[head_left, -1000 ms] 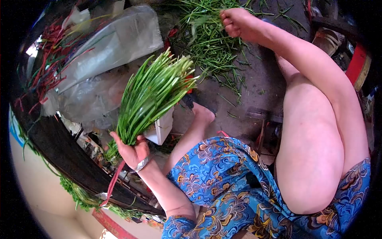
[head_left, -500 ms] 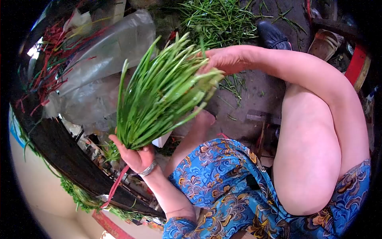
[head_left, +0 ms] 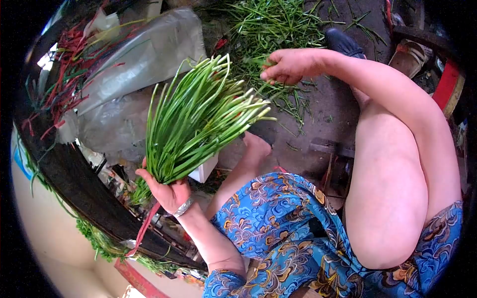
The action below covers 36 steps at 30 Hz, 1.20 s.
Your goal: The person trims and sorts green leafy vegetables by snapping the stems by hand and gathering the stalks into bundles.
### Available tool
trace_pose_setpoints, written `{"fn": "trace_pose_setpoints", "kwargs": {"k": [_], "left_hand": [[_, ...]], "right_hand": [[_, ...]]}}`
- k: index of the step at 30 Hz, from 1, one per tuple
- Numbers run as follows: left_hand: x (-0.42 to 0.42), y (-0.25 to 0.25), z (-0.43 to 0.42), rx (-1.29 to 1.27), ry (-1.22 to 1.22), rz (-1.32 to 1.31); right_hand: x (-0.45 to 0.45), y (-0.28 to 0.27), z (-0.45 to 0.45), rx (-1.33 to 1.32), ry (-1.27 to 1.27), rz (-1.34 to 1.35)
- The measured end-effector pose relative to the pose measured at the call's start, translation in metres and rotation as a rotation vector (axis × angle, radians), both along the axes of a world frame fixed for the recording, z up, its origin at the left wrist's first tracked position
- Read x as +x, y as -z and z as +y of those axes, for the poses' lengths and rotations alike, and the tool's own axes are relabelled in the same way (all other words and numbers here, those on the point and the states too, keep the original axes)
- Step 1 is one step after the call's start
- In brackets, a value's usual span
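My left hand (head_left: 170, 193) is wrapped round the lower end of a bunch of chives (head_left: 198, 119). Long green stalks fan out from it toward the upper right, with paler tips. A metal bracelet sits on that wrist. Up and to the right of the bunch, apart from it, is my right hand (head_left: 290, 65), with its fingers curled together. Blurred green shows by those fingertips, but what they hold, if anything, I cannot make out. Beneath that hand lies a pile of loose green stalks (head_left: 278, 25) on the floor.
Clear plastic sheeting (head_left: 144, 59) lies at the upper left, beside a tangle of red and green strips (head_left: 69, 69). A dark curved edge (head_left: 84, 184) runs down the left, with leafy greens (head_left: 99, 241) beyond it. A dark shoe (head_left: 343, 42) and a sandal (head_left: 408, 58) are at upper right.
My right hand has come away from the chives, moving up and right over the floor pile. The bunch stays in my left hand, its stalk tips slightly lower and more spread.
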State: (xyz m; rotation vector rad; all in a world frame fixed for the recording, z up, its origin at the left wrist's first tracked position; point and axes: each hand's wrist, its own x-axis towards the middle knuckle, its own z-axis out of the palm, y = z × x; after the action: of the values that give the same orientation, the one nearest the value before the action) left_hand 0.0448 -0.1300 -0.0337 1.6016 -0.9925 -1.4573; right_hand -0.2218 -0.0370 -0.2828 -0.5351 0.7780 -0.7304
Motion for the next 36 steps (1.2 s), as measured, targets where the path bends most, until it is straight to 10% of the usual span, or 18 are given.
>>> {"fn": "trace_pose_setpoints", "kwargs": {"k": [8,18,36], "left_hand": [[0.005,0.000,0.001,-0.060,0.001,-0.007],[0.003,0.001,0.015,-0.159,0.273,-0.101],[0.000,0.001,0.018,-0.196,0.269,-0.201]], "right_hand": [[-0.040,0.051,-0.014,0.127,0.853,-0.023],[0.007,-0.045,-0.025,-0.273,0.246,0.386],[-0.001,-0.002,-0.026,-0.288,0.439,0.373]]}}
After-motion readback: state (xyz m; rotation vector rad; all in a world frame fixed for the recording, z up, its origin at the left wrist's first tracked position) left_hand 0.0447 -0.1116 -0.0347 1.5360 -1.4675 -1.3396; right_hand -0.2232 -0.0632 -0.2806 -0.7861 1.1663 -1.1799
